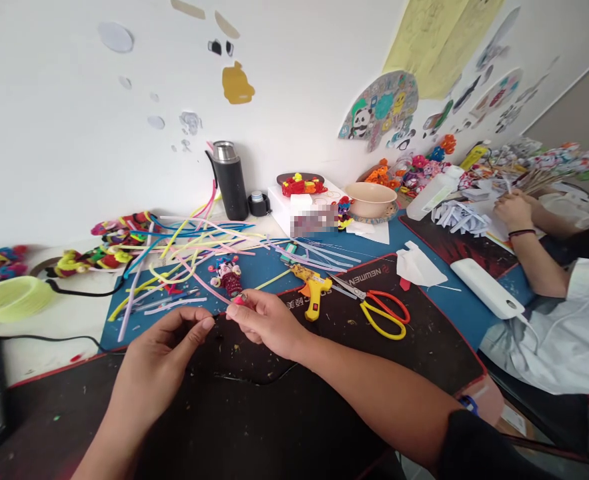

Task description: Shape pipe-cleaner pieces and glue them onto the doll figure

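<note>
My left hand (167,350) is closed in a pinch, thumb against forefinger. Something dark and thin shows at its fingertips, too small to make out. Close beside it, my right hand (269,325) grips a small pink-red piece (239,301) between thumb and fingers. A pink pipe cleaner (201,281) runs up to those fingertips; whether it is held there or lies behind, I cannot tell. Just beyond my hands is a small pipe-cleaner doll (231,280) with a dark red body and a white and blue head.
Many loose pipe cleaners (174,250) spread at left. A yellow glue gun (318,293) and scissors (381,313) lie right of my hands. Behind stand a black flask (231,187) and a beige bowl (371,198). At far right, another person's hands (517,210) work near a white power bank (488,289).
</note>
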`<state>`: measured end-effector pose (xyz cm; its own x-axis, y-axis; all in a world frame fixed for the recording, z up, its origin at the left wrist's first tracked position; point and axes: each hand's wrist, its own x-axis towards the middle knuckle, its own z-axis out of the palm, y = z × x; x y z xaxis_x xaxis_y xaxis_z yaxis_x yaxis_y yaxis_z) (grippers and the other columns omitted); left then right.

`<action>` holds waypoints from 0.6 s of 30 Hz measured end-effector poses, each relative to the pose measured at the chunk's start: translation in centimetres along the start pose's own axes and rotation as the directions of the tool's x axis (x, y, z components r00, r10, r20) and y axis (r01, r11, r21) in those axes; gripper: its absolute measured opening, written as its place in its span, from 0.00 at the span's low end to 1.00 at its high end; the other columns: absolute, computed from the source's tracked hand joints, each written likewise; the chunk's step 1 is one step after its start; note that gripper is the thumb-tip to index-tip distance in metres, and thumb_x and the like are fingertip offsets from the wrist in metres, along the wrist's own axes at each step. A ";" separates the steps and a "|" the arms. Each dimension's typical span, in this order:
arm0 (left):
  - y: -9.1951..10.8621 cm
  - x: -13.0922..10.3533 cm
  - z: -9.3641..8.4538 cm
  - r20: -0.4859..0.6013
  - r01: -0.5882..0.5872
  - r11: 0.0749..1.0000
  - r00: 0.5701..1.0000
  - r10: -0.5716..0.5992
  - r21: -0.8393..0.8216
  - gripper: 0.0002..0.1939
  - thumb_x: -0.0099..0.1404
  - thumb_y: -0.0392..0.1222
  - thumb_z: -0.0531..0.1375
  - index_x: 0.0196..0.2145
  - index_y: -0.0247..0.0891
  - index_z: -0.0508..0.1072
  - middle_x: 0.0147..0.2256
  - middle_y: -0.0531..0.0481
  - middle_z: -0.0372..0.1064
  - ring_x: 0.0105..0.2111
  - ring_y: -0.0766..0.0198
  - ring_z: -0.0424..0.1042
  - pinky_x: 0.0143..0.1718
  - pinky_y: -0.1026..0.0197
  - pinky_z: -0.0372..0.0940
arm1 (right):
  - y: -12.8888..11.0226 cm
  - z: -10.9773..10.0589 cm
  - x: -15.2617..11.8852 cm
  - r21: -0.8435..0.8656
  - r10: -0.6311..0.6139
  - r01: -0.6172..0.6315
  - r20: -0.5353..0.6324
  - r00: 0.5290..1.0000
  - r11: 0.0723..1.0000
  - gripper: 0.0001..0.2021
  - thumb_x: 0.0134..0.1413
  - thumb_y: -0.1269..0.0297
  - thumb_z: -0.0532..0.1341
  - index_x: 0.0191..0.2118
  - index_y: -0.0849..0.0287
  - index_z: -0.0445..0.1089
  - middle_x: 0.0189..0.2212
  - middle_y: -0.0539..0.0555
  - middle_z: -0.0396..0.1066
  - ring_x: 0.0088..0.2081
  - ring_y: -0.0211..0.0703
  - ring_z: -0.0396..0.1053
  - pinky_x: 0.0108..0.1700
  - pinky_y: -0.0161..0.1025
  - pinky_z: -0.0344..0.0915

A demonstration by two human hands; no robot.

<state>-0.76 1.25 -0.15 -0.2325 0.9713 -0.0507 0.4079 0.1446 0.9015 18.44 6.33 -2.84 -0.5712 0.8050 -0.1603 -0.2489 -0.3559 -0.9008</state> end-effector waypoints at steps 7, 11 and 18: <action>-1.0 -0.2 0.1 -0.037 -0.118 0.987 0.992 0.123 0.112 0.20 0.62 0.67 0.68 0.34 0.48 0.83 0.34 0.52 0.82 0.35 0.53 0.80 0.41 0.57 0.75 | 0.8 -0.5 0.2 -0.076 -0.011 0.008 -0.041 0.999 0.997 0.27 0.56 0.38 0.76 0.33 0.55 0.66 0.23 0.39 0.54 0.22 0.31 0.48 0.24 0.37 0.43; -1.3 -0.3 0.2 -0.049 -0.206 0.969 0.976 0.214 0.139 0.17 0.65 0.64 0.67 0.35 0.49 0.83 0.35 0.53 0.83 0.35 0.55 0.80 0.41 0.59 0.74 | 1.0 -0.6 0.3 -0.111 -0.016 0.010 -0.046 0.999 0.994 0.27 0.57 0.38 0.75 0.34 0.55 0.65 0.24 0.40 0.56 0.23 0.32 0.49 0.25 0.37 0.45; -0.9 -0.6 0.5 -0.026 -0.389 0.904 0.917 0.399 0.175 0.12 0.71 0.58 0.67 0.36 0.50 0.82 0.35 0.54 0.83 0.34 0.57 0.80 0.40 0.60 0.73 | 1.0 -0.6 0.2 -0.131 -0.013 0.007 -0.039 0.999 0.991 0.27 0.58 0.36 0.74 0.34 0.55 0.67 0.22 0.39 0.55 0.22 0.33 0.48 0.25 0.37 0.46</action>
<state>-0.58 0.62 -1.16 -0.0732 0.9430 0.3246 0.6138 -0.2139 0.7599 18.53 6.46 -4.03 -0.5367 0.8276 -0.1647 -0.1484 -0.2847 -0.9470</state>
